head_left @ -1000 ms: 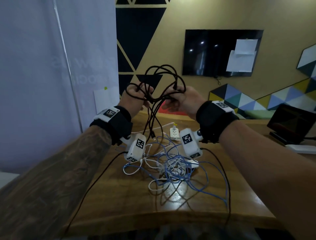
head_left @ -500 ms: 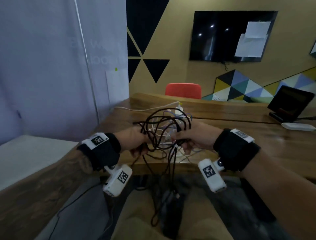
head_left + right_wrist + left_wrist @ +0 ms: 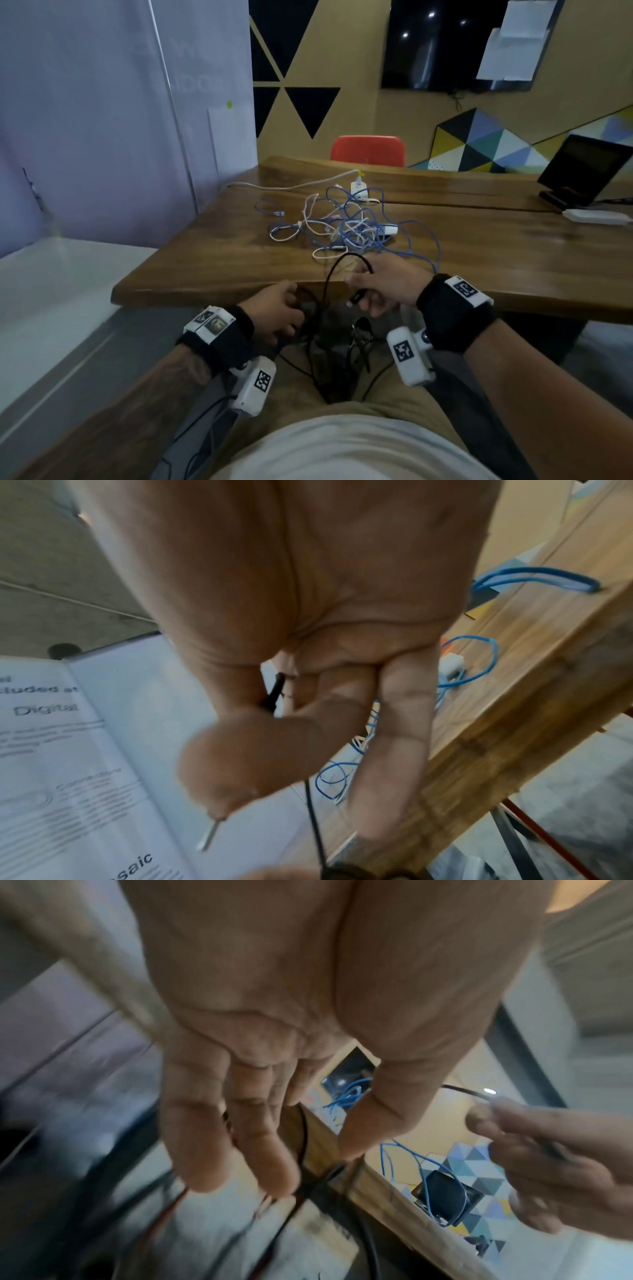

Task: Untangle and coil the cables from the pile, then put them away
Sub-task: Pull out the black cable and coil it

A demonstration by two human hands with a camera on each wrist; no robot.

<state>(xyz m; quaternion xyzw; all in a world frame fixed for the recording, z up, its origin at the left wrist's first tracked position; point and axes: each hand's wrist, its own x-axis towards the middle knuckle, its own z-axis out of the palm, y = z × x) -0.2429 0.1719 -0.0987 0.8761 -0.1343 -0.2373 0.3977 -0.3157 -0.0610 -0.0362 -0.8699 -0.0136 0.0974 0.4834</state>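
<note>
Head view: the right hand (image 3: pixel 387 286) is pinching the plug end of the black cable (image 3: pixel 337 274) just below the table (image 3: pixel 205 267) edge, while the left hand (image 3: pixel 277 310) is closing round its tangle. Untangling is underway, I judge; next, the plug needs threading free of the loops, with the pile (image 3: pixel 342 222) lying on the table beyond.

Office meeting room: long wooden table (image 3: pixel 479 246), wall-mounted screen (image 3: pixel 445 51), orange chair (image 3: pixel 368 150).

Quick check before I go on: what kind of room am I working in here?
Probably an office meeting room: a long wooden table, a dark wall-mounted screen with papers stuck on it, and an orange chair at the far side.
</note>
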